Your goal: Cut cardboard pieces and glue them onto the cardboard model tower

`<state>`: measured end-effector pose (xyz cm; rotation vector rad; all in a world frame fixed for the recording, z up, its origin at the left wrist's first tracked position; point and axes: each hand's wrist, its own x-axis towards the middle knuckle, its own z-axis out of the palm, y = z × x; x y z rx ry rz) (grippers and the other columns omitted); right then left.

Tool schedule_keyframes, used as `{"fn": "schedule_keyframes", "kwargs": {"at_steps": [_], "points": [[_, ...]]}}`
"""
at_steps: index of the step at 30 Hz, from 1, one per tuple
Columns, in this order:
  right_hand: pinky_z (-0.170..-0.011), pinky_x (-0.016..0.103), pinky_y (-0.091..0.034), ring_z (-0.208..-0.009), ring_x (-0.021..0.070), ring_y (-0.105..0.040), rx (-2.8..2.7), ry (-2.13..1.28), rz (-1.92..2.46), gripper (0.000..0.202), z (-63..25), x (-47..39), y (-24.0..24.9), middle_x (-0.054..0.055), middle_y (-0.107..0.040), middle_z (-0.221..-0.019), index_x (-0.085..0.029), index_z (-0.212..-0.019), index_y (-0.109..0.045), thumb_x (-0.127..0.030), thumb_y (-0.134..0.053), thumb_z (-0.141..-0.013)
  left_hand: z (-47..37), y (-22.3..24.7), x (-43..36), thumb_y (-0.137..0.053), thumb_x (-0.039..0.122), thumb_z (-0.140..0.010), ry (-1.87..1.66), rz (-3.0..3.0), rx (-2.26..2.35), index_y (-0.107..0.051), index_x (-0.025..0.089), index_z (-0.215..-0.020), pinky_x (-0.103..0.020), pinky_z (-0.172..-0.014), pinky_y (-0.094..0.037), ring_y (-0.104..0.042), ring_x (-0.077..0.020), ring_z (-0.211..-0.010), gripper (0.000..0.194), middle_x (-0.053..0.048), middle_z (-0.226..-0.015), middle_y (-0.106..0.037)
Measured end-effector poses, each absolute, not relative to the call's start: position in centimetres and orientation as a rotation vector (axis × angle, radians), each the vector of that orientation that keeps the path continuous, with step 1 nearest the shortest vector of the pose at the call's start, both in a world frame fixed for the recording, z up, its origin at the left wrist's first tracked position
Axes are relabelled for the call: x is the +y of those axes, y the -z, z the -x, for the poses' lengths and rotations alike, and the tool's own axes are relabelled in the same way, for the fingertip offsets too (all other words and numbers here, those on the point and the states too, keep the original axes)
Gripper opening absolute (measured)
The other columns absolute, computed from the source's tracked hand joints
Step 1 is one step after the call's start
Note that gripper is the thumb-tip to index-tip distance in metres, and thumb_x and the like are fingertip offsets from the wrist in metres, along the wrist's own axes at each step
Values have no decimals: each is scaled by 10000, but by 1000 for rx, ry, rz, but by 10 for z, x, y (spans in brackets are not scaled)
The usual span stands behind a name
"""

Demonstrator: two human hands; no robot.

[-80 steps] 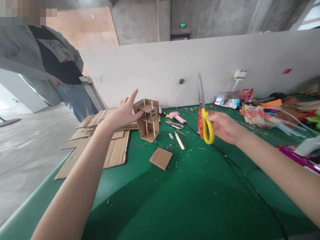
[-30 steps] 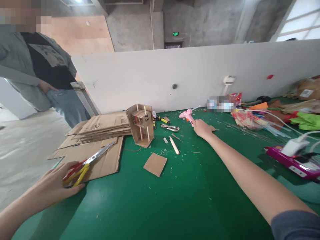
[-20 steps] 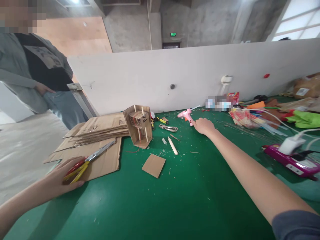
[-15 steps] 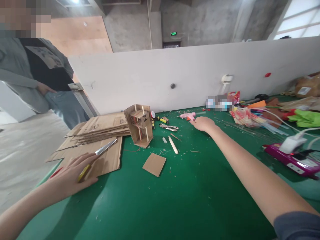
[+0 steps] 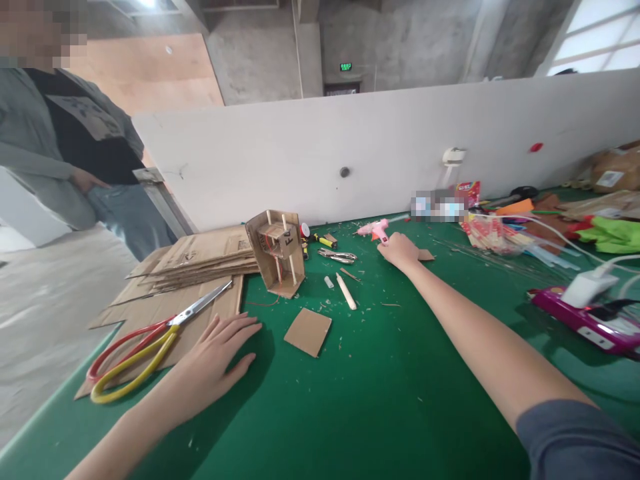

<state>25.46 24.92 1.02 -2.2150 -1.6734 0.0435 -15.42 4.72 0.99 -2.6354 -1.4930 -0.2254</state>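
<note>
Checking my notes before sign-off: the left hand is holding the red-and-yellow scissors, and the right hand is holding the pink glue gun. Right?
No: in the head view, the left hand is open and off the red-and-yellow scissors, which lie on the cardboard. The right hand is holding the pink glue gun.

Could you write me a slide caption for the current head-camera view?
Right hand at a pink glue gun, left hand empty beside red-and-yellow scissors lying on cardboard.
</note>
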Motion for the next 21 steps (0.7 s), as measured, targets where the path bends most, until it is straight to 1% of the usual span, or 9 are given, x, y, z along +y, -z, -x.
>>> {"fn": "schedule_keyframes", "kwargs": {"at_steps": [3, 7, 9, 11, 14, 16, 18, 21], "points": [[-799, 358, -474, -1061, 308, -608, -1703, -18, 2187, 396, -252, 246, -9, 207, -614, -1157, -97, -1168, -563, -358, -502, -877, 153, -7, 45, -406, 381, -927, 224, 2649, -1522, -506, 254, -1308, -538, -1128, -295, -491, -256, -1280, 414, -87, -1355, -549], [-759, 340, -473, -999, 296, -634, -1747, -62, 2192, 375, -254, 246, -9, 192, -645, -1070, -102, -1088, -591, -408, -499, -893, 148, -8, 46, -403, 378, -927, 235, 2669, -1477, -508, 255, -1299, -531, -1146, -266, -488, -247, -1280, 406, -81, -1342, -555], [-746, 330, -469, -991, 287, -637, -1755, -82, 2202, 379, -255, 247, -10, 181, -649, -1061, -114, -1069, -593, -438, -507, -893, 144, -12, 48, -417, 373, -921, 256, 2676, -1427, -528, 253, -1281, -517, -1151, -266, -494, -250, -1270, 395, -75, -1323, -571], [-740, 319, -464, -997, 276, -633, -1765, -92, 2208, 389, -255, 247, -10, 169, -645, -1080, -130, -1075, -587, -464, -520, -886, 137, -19, 51, -429, 368, -915, 281, 2686, -1384, -554, 242, -1254, -482, -1131, -317, -504, -254, -1253, 383, -73, -1299, -588], [-721, 306, -462, -989, 261, -634, -1794, -104, 2219, 419, -254, 244, -13, 152, -649, -1084, -148, -1088, -586, -506, -496, -891, 122, -31, 55, -407, 366, -923, 270, 2704, -1375, -574, 226, -1226, -425, -1048, -419, -534, -251, -1199, 374, -78, -1261, -606], [-706, 306, -464, -966, 258, -642, -1831, -114, 2236, 425, -254, 240, -17, 146, -660, -1063, -150, -1082, -603, -511, -484, -894, 109, -37, 55, -371, 398, -934, 226, 2666, -1463, -574, 220, -1221, -432, -983, -459, -566, -259, -1140, 394, -86, -1238, -616], [-708, 325, -468, -956, 274, -645, -1874, -111, 2267, 426, -254, 236, -25, 156, -667, -1046, -145, -1072, -627, -504, -502, -880, 94, -40, 55, -344, 471, -932, 194, 2586, -1618, -548, 201, -1250, -457, -933, -478, -581, -281, -1108, 465, -103, -1238, -615], [-751, 401, -470, -976, 329, -635, -1938, -71, 2333, 432, -253, 231, -42, 203, -663, -1053, -125, -1059, -657, -487, -546, -850, 71, -38, 54, -361, 556, -896, 159, 2517, -1784, -503, 180, -1298, -471, -895, -485, -567, -317, -1131, 569, -122, -1229, -619]]}}
